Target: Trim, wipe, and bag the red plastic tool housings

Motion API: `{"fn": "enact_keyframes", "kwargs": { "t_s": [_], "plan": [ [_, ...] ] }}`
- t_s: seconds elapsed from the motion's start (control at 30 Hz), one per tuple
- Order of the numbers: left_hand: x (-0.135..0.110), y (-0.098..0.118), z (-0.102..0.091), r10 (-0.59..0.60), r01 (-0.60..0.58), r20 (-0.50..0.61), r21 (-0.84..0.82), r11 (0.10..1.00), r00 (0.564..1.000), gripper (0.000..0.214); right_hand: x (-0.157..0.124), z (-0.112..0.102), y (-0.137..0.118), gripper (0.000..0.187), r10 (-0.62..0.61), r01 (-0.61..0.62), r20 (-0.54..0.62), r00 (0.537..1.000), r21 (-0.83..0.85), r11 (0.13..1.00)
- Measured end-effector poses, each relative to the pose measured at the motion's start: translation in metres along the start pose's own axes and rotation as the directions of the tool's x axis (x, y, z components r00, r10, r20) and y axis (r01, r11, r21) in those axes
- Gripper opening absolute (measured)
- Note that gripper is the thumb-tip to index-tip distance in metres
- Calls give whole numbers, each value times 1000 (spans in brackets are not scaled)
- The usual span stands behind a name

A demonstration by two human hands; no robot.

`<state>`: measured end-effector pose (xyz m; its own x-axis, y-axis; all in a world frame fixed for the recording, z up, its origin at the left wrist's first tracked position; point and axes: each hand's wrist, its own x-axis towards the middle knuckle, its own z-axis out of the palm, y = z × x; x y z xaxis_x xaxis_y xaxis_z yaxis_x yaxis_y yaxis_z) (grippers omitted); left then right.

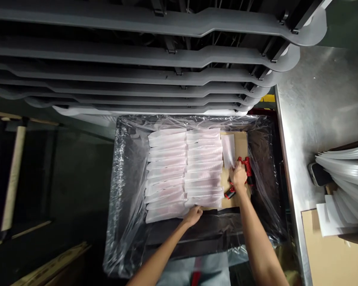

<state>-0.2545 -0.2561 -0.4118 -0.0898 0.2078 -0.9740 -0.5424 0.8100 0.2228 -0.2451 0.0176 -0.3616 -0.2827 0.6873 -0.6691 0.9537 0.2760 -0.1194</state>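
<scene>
Two columns of translucent white sleeves lie packed in a black bin lined with clear plastic, with pinkish contents showing faintly through them. My left hand is curled closed against the near end of the right column; whatever its fingers grip is hidden. On the right, my right hand is closed over a red-and-black part, partly covering it. Another red-and-black part lies just right of the fingers. A flatter translucent sleeve reaches down to that hand, over brown cardboard.
Grey curved-ended racks overhang the bin's far side. To the right stands a metal table with a stack of white sleeves and a cardboard sheet. A pale post stands at left.
</scene>
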Motion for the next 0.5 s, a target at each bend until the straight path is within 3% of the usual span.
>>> {"fn": "enact_keyframes", "kwargs": {
  "t_s": [0.1, 0.27, 0.4, 0.5],
  "plan": [
    [6, 2, 9, -87, 84, 4, -276, 957, 996, 29, 42, -18, -28, 40, 7, -3, -71, 997, 56, 998],
    [11, 9, 16, -192, 172, 24, -562, 809, 981, 29, 71, -7, -56, 39, 67, -58, -40, 997, 190, 980],
    [8, 12, 10, -260, 238, 59, -628, 741, 964, 31, 74, -3, -49, 35, 80, -78, 11, 997, 368, 927],
    [4, 14, 5, -299, 284, 78, -603, 745, 951, 32, 63, -3, -31, 32, 57, -63, 27, 998, 548, 834]
  ]
}}
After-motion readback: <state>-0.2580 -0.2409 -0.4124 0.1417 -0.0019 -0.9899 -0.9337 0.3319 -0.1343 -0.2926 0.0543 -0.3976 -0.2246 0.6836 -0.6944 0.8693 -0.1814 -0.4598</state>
